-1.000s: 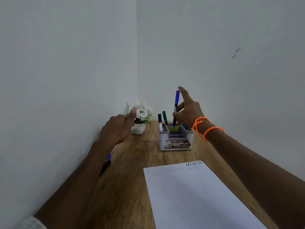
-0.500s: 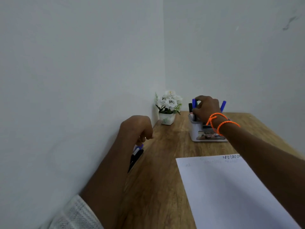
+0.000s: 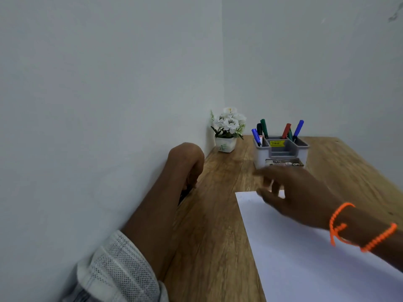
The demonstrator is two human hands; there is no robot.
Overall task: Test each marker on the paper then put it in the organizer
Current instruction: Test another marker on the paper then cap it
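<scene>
A grey organizer (image 3: 259, 159) stands at the back of the wooden desk and holds several markers, among them a blue marker (image 3: 255, 136) at its left and another blue marker (image 3: 298, 127) at its right. A white paper (image 3: 294, 258) lies in front of it. My right hand (image 3: 294, 192) hovers blurred over the paper's top edge, fingers spread and holding nothing. My left hand (image 3: 186, 162) is by the left wall, its fingers curled down around the end of a dark marker (image 3: 183, 196) lying on the desk; most of that marker is hidden.
A small white pot of white flowers (image 3: 225, 144) sits in the corner, left of the organizer. White walls close off the desk on the left and at the back. Orange bracelets (image 3: 340, 225) circle my right wrist.
My right hand has let go of the blue marker in the organizer and pulled back over the paper. My left hand's fingers have come down onto the marker by the wall.
</scene>
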